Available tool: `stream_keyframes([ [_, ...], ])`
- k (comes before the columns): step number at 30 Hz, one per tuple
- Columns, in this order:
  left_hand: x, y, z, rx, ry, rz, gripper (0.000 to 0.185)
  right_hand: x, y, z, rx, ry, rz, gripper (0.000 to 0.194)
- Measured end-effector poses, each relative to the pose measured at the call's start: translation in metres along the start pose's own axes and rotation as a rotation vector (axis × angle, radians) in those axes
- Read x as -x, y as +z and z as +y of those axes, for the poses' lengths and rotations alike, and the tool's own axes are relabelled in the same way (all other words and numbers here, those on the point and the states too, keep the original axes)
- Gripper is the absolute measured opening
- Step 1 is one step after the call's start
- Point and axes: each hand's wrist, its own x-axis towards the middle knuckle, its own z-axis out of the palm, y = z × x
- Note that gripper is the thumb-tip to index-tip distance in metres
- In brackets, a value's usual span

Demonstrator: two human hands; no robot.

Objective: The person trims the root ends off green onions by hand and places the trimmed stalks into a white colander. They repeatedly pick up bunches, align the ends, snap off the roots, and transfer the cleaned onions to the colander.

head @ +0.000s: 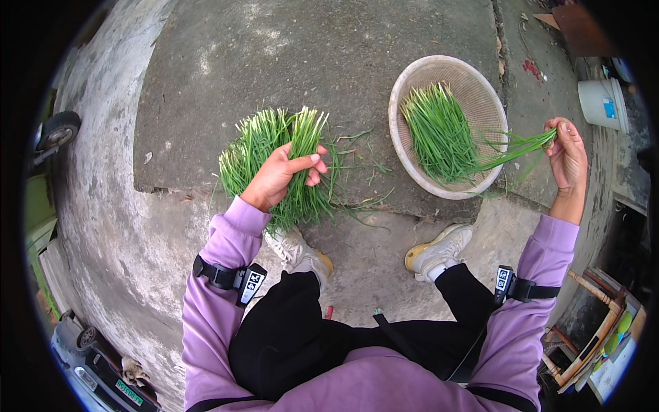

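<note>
My left hand point(283, 172) is closed around a bundle of garlic chives point(306, 130), pale cut ends pointing away from me. Beside and partly under that hand, a larger heap of chives point(252, 141) lies on the concrete slab point(329, 56). To the right stands a round plastic mesh basket point(395, 129) with a whitish rim, holding a neat bunch of chives point(440, 136). Just beyond its right side, my right hand point(568, 152) pinches a few green leaves point(525, 144) by one end. Their other ends trail over the basket rim.
Loose leaves point(368, 159) are scattered between heap and basket. My white shoes point(296, 250) are near the slab's front edge. A white bucket point(602, 104) and a wooden chair point(592, 329) stand at right. A car point(98, 365) and a wheel point(59, 131) show at left.
</note>
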Motion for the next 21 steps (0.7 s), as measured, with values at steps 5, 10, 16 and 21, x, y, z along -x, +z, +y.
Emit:
stream_keyframes([
  [5, 0.0, 0.001, -0.001, 0.002, -0.017, -0.009, 0.019, -0.005, 0.016, -0.004, 0.521, 0.223, 0.009, 0.017],
  [10, 0.001, 0.004, -0.003, 0.002, -0.026, -0.014, 0.018, -0.033, 0.051, 0.03, 0.853, 0.337, -0.17, 0.021],
  [16, 0.0, 0.004, -0.005, -0.008, -0.046, -0.019, 0.019, -0.069, 0.125, 0.135, 1.176, 0.029, -0.11, 0.031],
  [21, 0.001, 0.0, -0.01, -0.009, -0.056, -0.005, 0.02, -0.07, 0.11, 0.164, 0.767, -0.067, 0.14, 0.039],
])
